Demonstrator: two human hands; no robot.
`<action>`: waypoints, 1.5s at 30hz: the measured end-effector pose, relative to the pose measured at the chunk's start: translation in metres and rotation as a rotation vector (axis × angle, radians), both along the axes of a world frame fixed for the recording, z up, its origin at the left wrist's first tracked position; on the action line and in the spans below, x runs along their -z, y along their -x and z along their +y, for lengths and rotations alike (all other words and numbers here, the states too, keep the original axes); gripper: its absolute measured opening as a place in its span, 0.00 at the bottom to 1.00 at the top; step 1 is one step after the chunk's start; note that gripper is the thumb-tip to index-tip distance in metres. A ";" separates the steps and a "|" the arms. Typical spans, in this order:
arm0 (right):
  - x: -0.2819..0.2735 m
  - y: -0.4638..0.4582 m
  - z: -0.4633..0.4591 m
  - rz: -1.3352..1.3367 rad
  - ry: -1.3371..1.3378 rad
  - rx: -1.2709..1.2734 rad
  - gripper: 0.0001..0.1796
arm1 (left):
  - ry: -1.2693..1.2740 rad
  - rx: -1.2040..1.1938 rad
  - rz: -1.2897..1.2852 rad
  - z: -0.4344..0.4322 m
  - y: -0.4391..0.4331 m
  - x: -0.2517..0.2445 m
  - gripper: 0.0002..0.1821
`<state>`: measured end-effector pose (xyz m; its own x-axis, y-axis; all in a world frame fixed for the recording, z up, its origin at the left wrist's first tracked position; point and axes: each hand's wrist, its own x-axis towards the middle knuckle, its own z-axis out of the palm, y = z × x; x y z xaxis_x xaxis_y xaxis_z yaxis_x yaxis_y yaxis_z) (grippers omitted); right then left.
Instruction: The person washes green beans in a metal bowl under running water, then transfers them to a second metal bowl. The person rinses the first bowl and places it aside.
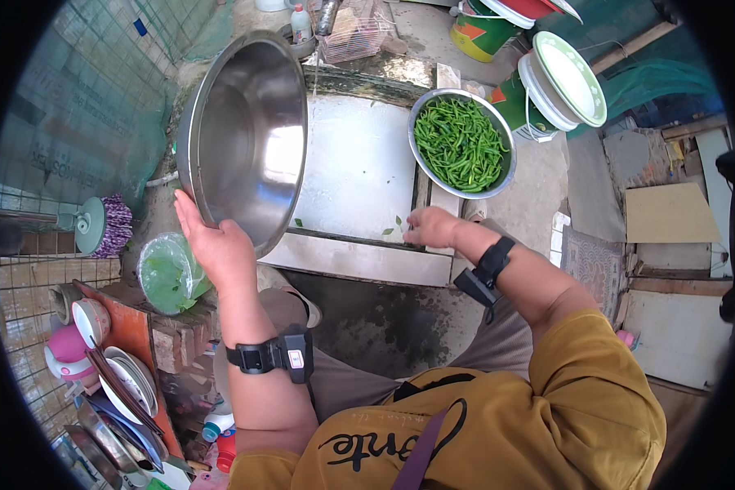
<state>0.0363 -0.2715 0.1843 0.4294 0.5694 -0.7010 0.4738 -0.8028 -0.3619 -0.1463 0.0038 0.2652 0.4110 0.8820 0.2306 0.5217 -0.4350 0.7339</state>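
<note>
My left hand supports a large stainless-steel basin by its lower edge, the palm against the outside. The basin is tipped on its side with its hollow facing right, and I see nothing in it. My right hand hovers near the front right corner of a wet, white-tiled washing trough. Its fingers are bent, and whether they pinch something small is hidden. Loose green leaves lie beside its fingertips. Beyond that hand, a metal bowl full of green chili peppers sits across the trough's right edge.
Left of the trough are a clear plastic bag with green contents and a purple-fringed mop head. Plates and bowls stand at lower left. Green buckets, one topped by a pale green basin, stand at back right.
</note>
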 end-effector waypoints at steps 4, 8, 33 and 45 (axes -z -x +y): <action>-0.032 0.093 -0.035 0.089 0.018 0.018 0.30 | 0.075 -0.002 0.144 -0.013 0.022 0.014 0.35; -0.060 0.112 -0.047 -0.001 -0.136 0.065 0.29 | 0.343 -0.029 0.108 -0.029 0.034 0.025 0.29; -0.045 0.067 -0.082 -0.071 -1.013 1.033 0.24 | 1.158 0.313 -0.195 -0.116 0.028 0.027 0.34; 0.035 0.003 -0.122 0.378 -1.026 1.834 0.29 | 1.147 0.290 -0.168 -0.123 -0.011 0.028 0.19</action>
<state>0.0329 -0.3936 0.1489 0.7492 -0.0842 -0.6570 -0.5981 0.3401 -0.7256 -0.1353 -0.1190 0.2373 0.6686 0.4881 -0.5611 0.3727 0.4329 0.8208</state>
